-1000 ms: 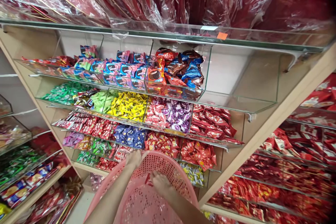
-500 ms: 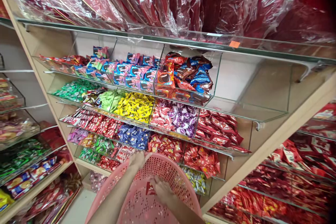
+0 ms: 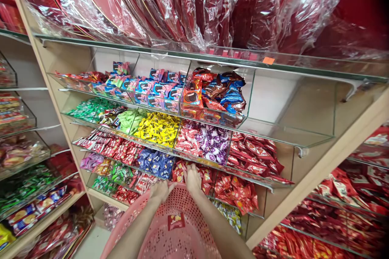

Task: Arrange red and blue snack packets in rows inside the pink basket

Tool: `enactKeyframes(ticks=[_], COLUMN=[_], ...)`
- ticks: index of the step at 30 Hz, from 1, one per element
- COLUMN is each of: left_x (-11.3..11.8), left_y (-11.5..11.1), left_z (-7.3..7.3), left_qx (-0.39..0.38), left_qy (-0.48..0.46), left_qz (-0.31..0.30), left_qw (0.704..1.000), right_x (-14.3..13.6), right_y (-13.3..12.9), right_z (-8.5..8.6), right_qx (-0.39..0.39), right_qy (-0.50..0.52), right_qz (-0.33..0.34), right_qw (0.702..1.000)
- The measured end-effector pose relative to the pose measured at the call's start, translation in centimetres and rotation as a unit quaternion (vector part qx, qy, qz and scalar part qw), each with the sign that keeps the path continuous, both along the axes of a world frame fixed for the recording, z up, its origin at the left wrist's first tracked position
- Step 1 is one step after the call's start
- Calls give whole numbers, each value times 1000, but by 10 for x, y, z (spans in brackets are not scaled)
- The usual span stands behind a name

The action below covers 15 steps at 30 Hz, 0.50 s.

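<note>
A pink perforated plastic basket [image 3: 123, 230] stands below me, with one red-wrapped sweet [image 3: 176, 221] lying on its bottom. My left hand [image 3: 159, 191] is closed over the basket's far rim. Just past that rim, my right hand [image 3: 192, 178] reaches into the bin of red-wrapped sweets [image 3: 206, 175]. Its fingers stretch forward among the packets, their tips partly hidden, and I see nothing held in them. To the left of this hand is a bin of dark blue wrapped sweets [image 3: 154, 162], and to the right another bin of red packets [image 3: 235, 192].
Glass shelves above carry yellow sweets [image 3: 158, 128], purple and white sweets [image 3: 214, 141] and blue-pink snack packs [image 3: 156, 94]. Plastic-wrapped red round items [image 3: 127, 8] fill the top. A wooden upright [image 3: 319, 162] slants at the right, with further stocked shelves on both sides.
My right hand has moved up and away, out of the basket to the red sweets' bin. The red sweet in the basket now shows fully. My left hand stays on the rim.
</note>
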<state>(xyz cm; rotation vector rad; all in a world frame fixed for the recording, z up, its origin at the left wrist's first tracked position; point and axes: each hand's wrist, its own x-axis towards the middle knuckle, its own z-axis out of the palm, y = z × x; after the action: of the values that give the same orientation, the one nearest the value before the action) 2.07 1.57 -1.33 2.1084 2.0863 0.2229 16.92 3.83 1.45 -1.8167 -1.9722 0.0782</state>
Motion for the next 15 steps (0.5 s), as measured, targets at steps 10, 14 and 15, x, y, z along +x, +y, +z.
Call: enactKeyframes(ticks=[10, 14, 15], left_x=[2, 2, 2], left_y=[-4, -5, -5], left_z=[6, 8, 8], left_qx=[3, -15, -17], left_qy=[-2, -10, -12], left_qz=[8, 3, 0], left_qw=[1000, 1000, 1000], right_x=[-2, -3, -4], right_y=[2, 9, 10], right_z=[-13, -13, -14], right_qx=[-10, -29, -29], right_qy=[125, 166, 178], right_qz=[-18, -45, -47], right_qw=[992, 985, 982])
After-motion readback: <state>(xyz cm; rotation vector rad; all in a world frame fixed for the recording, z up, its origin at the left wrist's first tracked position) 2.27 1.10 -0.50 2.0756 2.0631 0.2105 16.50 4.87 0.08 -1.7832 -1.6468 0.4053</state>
